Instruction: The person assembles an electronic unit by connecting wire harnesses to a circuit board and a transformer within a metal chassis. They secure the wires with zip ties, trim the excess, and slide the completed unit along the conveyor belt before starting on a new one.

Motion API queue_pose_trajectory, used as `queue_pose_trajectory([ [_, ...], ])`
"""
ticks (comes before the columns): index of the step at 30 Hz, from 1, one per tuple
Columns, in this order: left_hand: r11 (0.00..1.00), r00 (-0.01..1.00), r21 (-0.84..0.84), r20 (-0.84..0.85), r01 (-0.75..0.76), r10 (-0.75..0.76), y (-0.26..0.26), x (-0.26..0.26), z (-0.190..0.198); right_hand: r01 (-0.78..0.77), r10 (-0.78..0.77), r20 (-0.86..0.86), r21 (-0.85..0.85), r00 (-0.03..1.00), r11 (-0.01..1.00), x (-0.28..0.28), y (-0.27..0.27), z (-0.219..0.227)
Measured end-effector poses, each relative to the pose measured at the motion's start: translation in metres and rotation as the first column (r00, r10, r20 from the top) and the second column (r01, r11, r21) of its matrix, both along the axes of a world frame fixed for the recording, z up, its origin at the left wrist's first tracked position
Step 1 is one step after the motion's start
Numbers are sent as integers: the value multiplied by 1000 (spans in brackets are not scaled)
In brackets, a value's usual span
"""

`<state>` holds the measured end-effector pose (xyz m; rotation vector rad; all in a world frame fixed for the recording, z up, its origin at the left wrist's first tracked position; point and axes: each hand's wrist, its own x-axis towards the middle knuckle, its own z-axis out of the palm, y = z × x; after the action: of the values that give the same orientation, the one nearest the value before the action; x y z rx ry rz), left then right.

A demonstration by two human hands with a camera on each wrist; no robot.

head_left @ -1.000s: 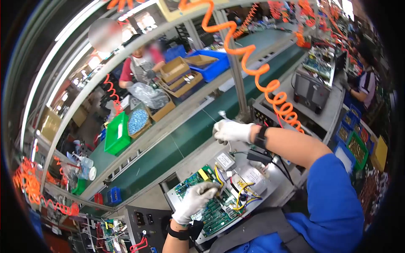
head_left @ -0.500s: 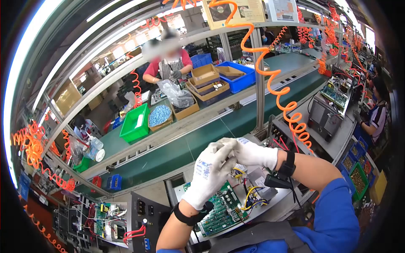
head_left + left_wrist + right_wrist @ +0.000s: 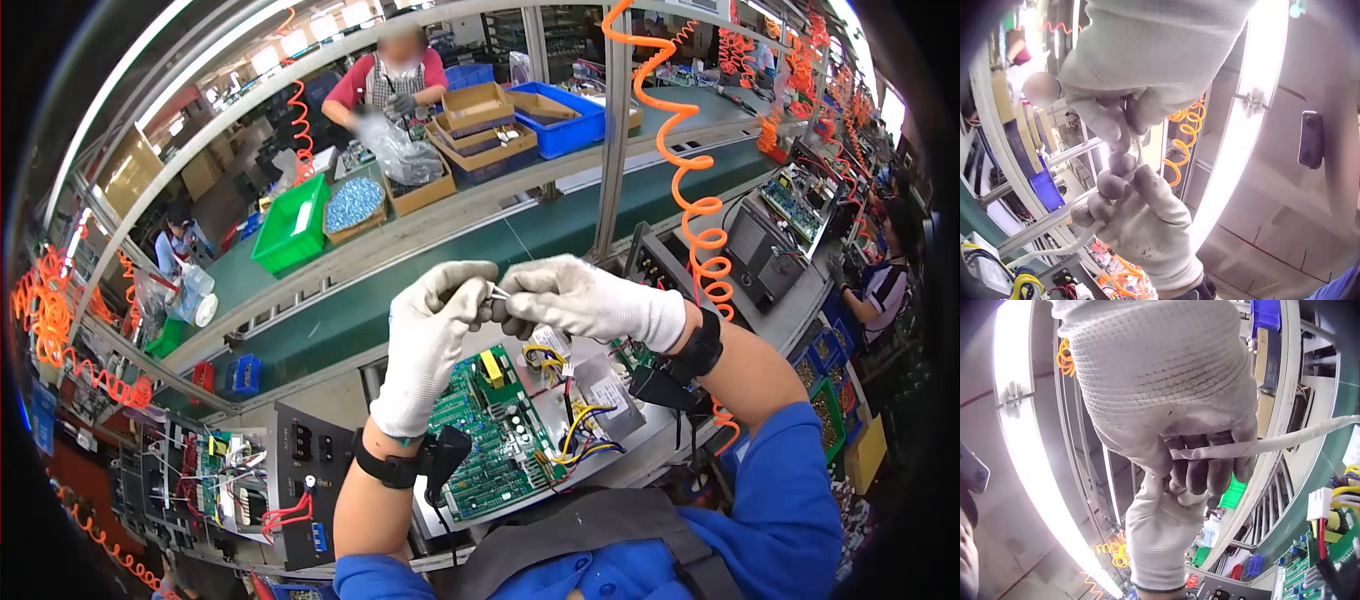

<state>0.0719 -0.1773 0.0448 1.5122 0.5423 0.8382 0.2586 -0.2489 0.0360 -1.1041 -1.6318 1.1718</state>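
My two hands, in white gloves with grey fingers, meet above a green circuit board (image 3: 490,430) in the head view. The right hand (image 3: 595,300) grips a white sleeved cable (image 3: 1272,445), which runs out between its fingers past the board's side in the right wrist view. My left hand (image 3: 430,325) pinches the cable's end close to the right fingertips. Between the hands, a short bent white strand (image 3: 1140,150) shows in the left wrist view. Curled fingers hide the very end. Below, yellow and dark wires (image 3: 585,435) rise from the unit beside the board.
An open black-panelled unit (image 3: 310,470) stands at the left. Beyond the bench runs a green conveyor (image 3: 350,305), with a green bin (image 3: 290,225) and cardboard boxes on the far shelf. An orange coiled hose (image 3: 690,200) hangs at the right. Another person (image 3: 385,80) works opposite.
The right hand came in from the far right with the cable, and the left rose from over the board. They met, and now the fingertips pinch the cable together. The head view has shifted.
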Motion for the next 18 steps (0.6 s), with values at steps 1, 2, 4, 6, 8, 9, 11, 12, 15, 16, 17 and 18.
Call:
queue_pose_trajectory([
  [1, 999, 1000, 50, 7, -1, 1, -1, 0, 2, -15, 15, -20, -5, 1000, 1000, -1, 0, 5],
  [2, 995, 1000, 96, 11, 7, -8, -2, 0, 2, -21, 20, -42, -12, 999, 1000, -1, 0, 8],
  [4, 952, 992, 295, -63, -83, 106, 0, 2, -1, -21, 21, 7, 59, 1000, 998, 3, 7, 4],
  [6, 971, 998, 227, 2, -68, 70, -4, 7, 2, -8, 9, -10, 102, 1000, 995, 5, 9, 7],
  [8, 971, 997, 226, 25, -80, 76, -2, 13, 3, 18, -16, -15, 94, 1000, 995, 10, 16, 6],
  [9, 960, 999, 277, 0, -46, 48, 3, 15, 2, 28, -24, -106, 41, 994, 999, 12, 12, 9],
  [11, 971, 998, 233, 40, -54, 46, 4, 26, -1, 105, -103, -29, 44, 994, 994, 17, 8, 16],
  [12, 979, 996, 193, 74, -68, 55, 5, 32, -1, 171, -173, 41, 58, 984, 984, 20, 8, 19],
  [15, 816, 990, 564, -128, 124, -62, 41, 53, -59, 305, -311, 24, 135, 950, 943, 37, 6, 9],
  [16, 948, 959, 148, -79, 280, -271, 25, 62, -54, 354, -374, 29, 260, 927, 898, 40, 9, 13],
  [17, 917, 914, -30, 105, 398, -393, 14, 75, -53, 443, -474, 67, 262, 878, 857, 38, 8, 19],
  [18, 904, 893, -52, 189, 424, -408, 19, 89, -72, 447, -447, -64, 270, 892, 853, 42, 13, 10],
])
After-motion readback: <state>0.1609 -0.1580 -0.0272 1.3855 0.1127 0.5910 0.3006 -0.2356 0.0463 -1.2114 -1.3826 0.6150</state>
